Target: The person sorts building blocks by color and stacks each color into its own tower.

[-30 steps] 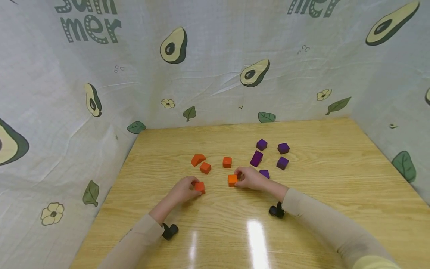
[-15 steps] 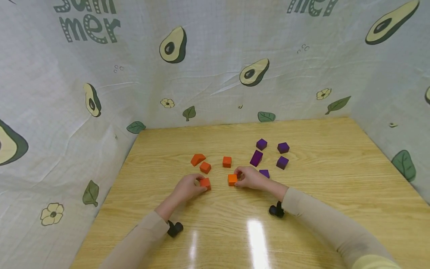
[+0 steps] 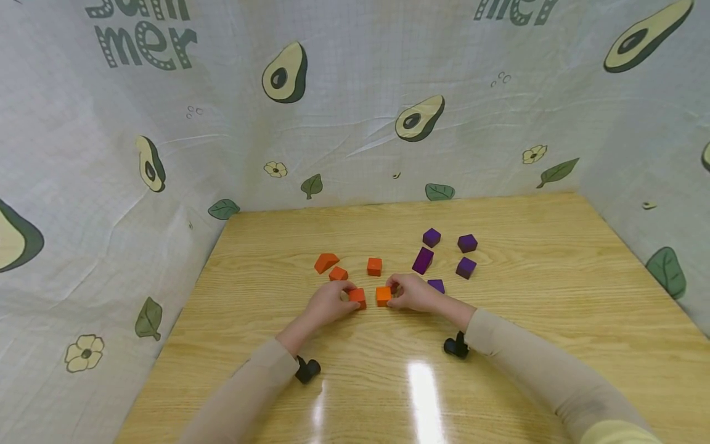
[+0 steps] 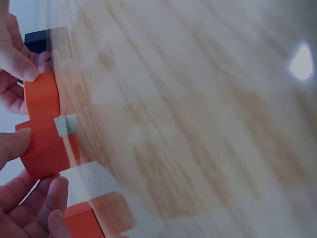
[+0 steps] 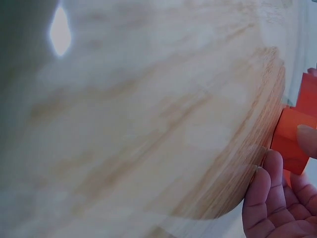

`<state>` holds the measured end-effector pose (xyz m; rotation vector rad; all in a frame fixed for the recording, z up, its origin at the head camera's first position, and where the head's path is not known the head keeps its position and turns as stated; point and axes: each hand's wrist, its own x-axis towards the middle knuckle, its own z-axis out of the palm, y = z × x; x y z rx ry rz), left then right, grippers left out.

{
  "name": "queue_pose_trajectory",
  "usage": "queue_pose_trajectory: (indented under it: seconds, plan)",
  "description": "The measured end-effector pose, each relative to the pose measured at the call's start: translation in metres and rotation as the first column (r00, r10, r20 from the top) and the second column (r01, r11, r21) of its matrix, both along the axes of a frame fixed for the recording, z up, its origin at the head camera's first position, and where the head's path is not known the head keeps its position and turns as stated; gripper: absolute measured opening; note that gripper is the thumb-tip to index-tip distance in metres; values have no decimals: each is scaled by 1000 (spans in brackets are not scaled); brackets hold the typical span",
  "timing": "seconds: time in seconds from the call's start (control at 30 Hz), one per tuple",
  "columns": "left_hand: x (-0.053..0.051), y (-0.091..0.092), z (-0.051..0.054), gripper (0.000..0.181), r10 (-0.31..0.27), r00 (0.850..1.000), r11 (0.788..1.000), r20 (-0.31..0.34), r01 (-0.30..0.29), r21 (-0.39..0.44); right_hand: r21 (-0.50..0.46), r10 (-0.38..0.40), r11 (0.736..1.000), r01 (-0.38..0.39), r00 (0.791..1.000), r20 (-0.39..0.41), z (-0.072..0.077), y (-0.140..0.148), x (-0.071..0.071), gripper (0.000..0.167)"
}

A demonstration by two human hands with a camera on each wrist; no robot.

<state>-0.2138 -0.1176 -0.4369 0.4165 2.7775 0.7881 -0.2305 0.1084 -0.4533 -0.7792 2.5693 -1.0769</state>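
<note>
Near the middle of the table, my left hand (image 3: pixel 326 303) pinches a red-orange block (image 3: pixel 357 298) between thumb and fingers. Facing it, my right hand (image 3: pixel 411 292) pinches a brighter orange block (image 3: pixel 383 296). A small gap parts the two blocks in the head view. The left wrist view has the red-orange block (image 4: pixel 44 148) in front of the orange block (image 4: pixel 42 95), partly overlapping it. In the right wrist view, thumb and fingers hold the orange block (image 5: pixel 291 138). Just behind the left hand lies another orange block (image 3: pixel 338 273), partly covered by it.
Beyond the hands are an orange cube (image 3: pixel 374 266) and an orange wedge-like block (image 3: pixel 326 263). Several purple blocks lie to the right, including a long one (image 3: pixel 423 261) and one (image 3: pixel 436 285) partly behind the right hand. A patterned cloth (image 3: pixel 344 148) hangs behind the wooden table (image 3: pixel 516 265).
My left hand has slid right and slightly away from me with the red-orange block, closing most of the distance to the orange one. The right hand has stayed in place.
</note>
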Motion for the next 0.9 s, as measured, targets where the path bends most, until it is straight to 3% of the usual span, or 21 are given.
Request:
queue_pose_trajectory:
  seconds: [0.9]
  plan:
    - [-9, 23, -4, 31, -66, 998, 998, 24, 67, -24, -22, 1, 1000, -1, 1000, 12, -2, 0, -1, 22]
